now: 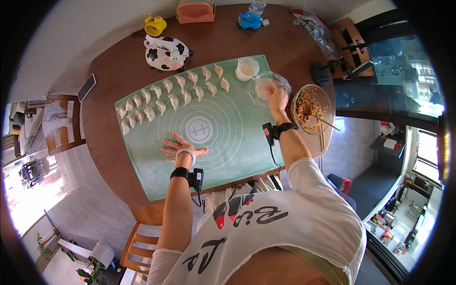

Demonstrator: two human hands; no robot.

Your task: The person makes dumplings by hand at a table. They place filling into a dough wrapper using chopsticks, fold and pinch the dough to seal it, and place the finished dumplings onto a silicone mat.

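Note:
My left hand [184,148] lies palm down with fingers spread on the green pastry mat [213,174], holding nothing. At the mat's upper right, my right hand [278,97] touches a stack of round dumpling wrappers [264,88] in a clear plastic bag [281,81]; whether its fingers grip a wrapper cannot be told. A plastic tub of white flour [247,68] stands just above the bag. Two rows of folded dumplings [174,101] run along the mat's far side. Right of my right hand is a glass bowl of chopped filling [309,107] with chopsticks [326,122] in it.
Beyond the mat, a cow-patterned ceramic figure [166,53], a yellow alarm clock [155,25], a pink holder [195,13] and a blue toy figure [249,20] stand on the brown table [221,39]. A phone stand [320,73] is at the right; a tablet [87,87] lies at the left edge.

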